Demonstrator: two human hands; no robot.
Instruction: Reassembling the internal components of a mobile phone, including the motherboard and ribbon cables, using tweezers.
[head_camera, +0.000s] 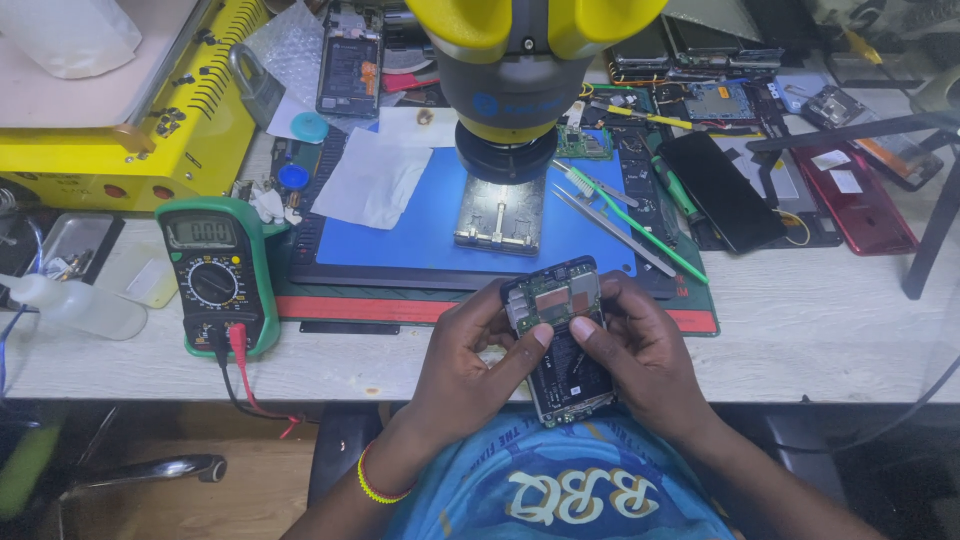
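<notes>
Both hands hold an opened phone with its back cover off, circuit board and battery showing, above the front edge of the desk. My left hand grips its left side, thumb pressed on the middle. My right hand grips the right side, its thumb on the board near the top. Just beyond the phone lies a blue work mat with a small metal board holder under a yellow and grey microscope.
A green multimeter with red and black leads stands at the left, beside a clear squeeze bottle. A yellow machine fills the back left. Tweezers, a green brush, a black phone and a red phone lie at the right.
</notes>
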